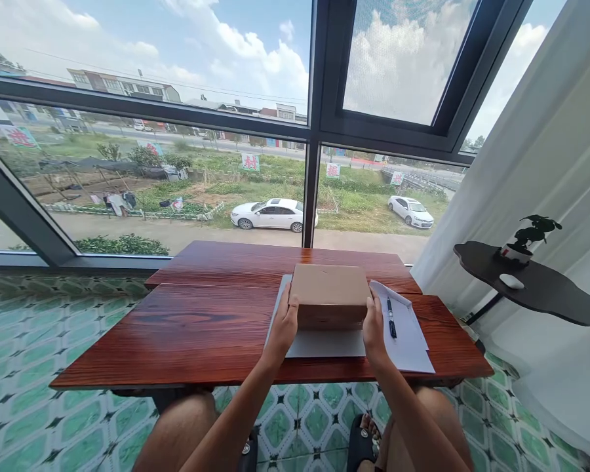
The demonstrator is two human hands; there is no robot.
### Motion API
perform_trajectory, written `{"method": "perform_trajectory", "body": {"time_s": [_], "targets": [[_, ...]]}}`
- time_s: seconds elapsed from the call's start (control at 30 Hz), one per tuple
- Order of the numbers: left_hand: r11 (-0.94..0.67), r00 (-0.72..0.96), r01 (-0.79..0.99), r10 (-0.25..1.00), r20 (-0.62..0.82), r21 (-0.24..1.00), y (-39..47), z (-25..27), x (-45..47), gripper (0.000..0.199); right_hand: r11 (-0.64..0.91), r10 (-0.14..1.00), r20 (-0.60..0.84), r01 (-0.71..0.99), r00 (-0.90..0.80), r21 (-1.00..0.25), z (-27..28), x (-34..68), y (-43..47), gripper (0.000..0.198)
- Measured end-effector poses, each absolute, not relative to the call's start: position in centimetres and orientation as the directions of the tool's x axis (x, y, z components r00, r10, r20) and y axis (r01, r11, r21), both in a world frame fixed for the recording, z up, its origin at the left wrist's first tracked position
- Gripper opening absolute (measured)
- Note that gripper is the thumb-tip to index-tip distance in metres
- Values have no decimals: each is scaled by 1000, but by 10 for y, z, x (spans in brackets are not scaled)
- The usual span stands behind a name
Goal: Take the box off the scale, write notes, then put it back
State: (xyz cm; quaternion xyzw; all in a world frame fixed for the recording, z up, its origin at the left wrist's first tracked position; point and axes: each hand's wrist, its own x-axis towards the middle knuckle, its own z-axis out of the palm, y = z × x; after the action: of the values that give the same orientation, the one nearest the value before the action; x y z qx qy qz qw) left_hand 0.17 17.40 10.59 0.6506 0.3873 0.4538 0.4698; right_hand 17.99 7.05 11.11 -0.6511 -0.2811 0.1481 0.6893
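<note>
Head view: left hand (285, 326) and right hand (373, 328) clasp the box (330, 288) from opposite sides, seemingly steadying it; moving it next calls for even pressure.

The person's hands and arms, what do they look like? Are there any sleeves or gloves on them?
The left hand and right hand wear no gloves, and no watch shows at either wrist. The left forearm and right forearm look long and slim, with no sleeves in sight. Any rings would be too small to tell.
</note>
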Motion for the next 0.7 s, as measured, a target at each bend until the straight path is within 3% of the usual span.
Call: {"method": "perform_trajectory", "body": {"time_s": [0.7], "targets": [[-187,304,68,939,158,980,168,120,-2,65,104,549,199,170,811,-980,118,170,70,67]]}}
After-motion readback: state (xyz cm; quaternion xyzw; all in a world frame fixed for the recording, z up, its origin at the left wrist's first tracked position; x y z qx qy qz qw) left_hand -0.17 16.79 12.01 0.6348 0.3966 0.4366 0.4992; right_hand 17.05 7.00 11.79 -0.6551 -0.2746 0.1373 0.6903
